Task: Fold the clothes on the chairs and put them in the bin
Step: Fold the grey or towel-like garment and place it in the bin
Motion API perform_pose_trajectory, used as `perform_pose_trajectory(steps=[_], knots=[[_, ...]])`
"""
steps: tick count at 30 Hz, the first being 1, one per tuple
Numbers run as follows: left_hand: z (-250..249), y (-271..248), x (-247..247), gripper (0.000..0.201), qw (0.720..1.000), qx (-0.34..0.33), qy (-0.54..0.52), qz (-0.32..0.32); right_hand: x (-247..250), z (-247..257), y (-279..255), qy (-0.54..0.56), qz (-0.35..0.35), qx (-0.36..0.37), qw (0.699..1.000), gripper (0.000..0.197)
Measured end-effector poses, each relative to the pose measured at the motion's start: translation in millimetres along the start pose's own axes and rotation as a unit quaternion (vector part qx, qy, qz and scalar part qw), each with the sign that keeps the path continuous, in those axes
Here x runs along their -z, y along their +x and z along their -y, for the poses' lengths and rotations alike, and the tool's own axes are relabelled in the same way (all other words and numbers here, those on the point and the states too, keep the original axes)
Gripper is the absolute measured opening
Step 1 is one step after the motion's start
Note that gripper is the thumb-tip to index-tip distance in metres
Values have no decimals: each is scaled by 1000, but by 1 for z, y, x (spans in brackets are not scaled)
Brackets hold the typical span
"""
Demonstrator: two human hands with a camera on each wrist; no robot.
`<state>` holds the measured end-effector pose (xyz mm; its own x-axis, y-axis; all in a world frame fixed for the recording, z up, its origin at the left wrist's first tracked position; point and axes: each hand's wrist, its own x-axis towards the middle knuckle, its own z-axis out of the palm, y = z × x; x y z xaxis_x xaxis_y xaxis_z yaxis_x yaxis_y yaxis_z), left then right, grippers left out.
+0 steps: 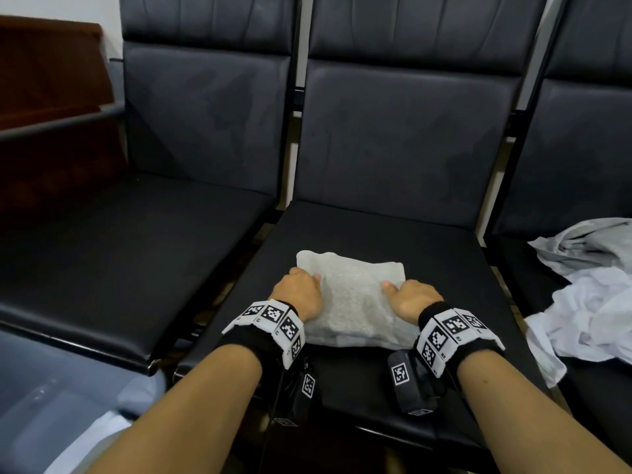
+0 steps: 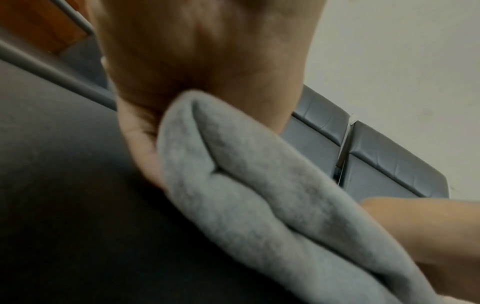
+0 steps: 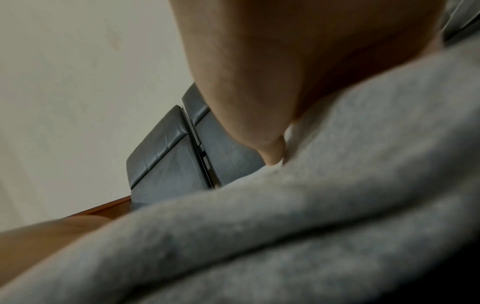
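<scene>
Folded pale grey terry cloth (image 1: 355, 299) lies flat on the seat of the middle black padded chair (image 1: 393, 234). Left hand (image 1: 299, 290) grips its left edge, fingers curled under and thumb on top; right hand (image 1: 412, 297) clamps the right edge the same way. Looks ready to lift. To do it well: keep both grips level so the layers don't slip apart, then carry it left and down to the translucent plastic bin (image 1: 51, 398). Crumpled grey and white clothes (image 1: 588, 295) on the right chair are not yet folded.
</scene>
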<state>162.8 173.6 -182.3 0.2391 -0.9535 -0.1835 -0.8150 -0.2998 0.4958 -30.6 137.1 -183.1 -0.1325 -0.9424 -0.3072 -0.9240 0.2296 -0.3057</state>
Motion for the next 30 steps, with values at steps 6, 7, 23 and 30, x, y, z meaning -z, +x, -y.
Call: perform_pose_trajectory(steps=[6,7,23,30], knots=[[7,-9,7,42,999,-9,-35,-19,-2,5,0,88,-17,77,993,49],[11,-10,12,41,999,-14,-39,-26,-1,8,-2,107,-23,94,990,47],[140,-94,217,43,960,15,-115,-254,22,204,-111,276,-111,382,875,32],[255,-142,244,46,928,123,-129,-328,-31,315,-150,219,-3,471,854,33]])
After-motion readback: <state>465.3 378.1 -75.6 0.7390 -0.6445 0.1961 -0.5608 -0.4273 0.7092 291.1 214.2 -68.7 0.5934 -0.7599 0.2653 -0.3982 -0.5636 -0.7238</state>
